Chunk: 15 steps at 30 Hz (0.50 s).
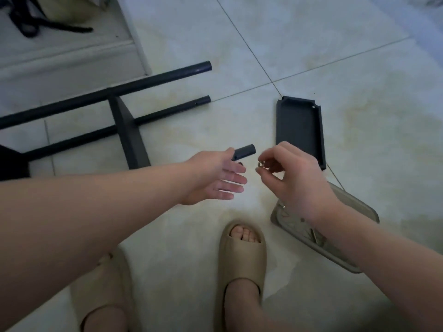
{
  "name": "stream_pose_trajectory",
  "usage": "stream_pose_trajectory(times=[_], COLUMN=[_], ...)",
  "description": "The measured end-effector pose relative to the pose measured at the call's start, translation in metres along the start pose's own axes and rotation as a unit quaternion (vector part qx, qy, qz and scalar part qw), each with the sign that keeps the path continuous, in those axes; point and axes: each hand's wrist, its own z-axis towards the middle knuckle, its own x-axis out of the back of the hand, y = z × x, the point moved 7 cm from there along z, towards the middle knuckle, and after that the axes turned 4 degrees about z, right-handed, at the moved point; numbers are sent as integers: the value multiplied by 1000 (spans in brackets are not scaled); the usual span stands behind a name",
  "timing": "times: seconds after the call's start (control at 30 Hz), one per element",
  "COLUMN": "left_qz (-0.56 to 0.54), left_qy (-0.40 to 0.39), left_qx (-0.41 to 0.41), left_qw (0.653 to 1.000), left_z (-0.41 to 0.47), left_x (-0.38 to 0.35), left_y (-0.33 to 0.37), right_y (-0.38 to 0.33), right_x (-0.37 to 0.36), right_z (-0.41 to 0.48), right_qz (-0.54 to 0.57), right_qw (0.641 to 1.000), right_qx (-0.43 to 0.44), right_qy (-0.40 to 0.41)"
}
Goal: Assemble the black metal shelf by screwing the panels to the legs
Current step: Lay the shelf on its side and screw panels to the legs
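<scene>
The left hand (pixel 215 178) reaches forward over the tiled floor (pixel 311 44) with palm up and fingers straight and slightly spread, holding nothing that shows. Just past its thumb the end of a black tube (pixel 244 152) sticks out; whether the hand touches it cannot be told. The right hand (pixel 294 180) hovers close beside it, thumb and fingertips pinched on a small silvery nut (pixel 260 164) (it could be a screw head, too small to be sure). Behind the right hand a loose panel (pixel 299 130) lies flat on the floor, rim upward, with a hole showing near one corner. To the left lies the part-built shelf on its side: two long legs (pixel 107 92) run diagonally with a fitted panel (pixel 129 135) standing on edge across them. Under the right wrist sits a grey tray (pixel 354 207) with some small hardware inside. Below, two feet wear beige slippers (pixel 242 259). A black cord (pixel 31 25) rests on a pale ledge (pixel 72 58) at upper left.
</scene>
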Motion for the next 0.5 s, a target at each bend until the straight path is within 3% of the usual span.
stream_pose_trajectory(times=[0.13, 0.3, 0.4, 0.5], left_qz=[-93, -173, -185, -144], left_qy=[1, 5, 17, 82], left_qx=[-11, -8, 5, 2], left_qw=[996, 985, 983, 986], left_z=[-25, -38, -38, -35], left_x=[48, 104, 136, 177], left_y=[-4, -19, -28, -31], right_y=[-67, -116, -125, -116], right_x=[-33, -95, -131, -158], right_z=[23, 49, 60, 69], right_qz=[22, 22, 48, 59], right_qw=[995, 986, 983, 988], right_qx=[81, 123, 119, 73], right_qy=[-47, -108, -129, -119])
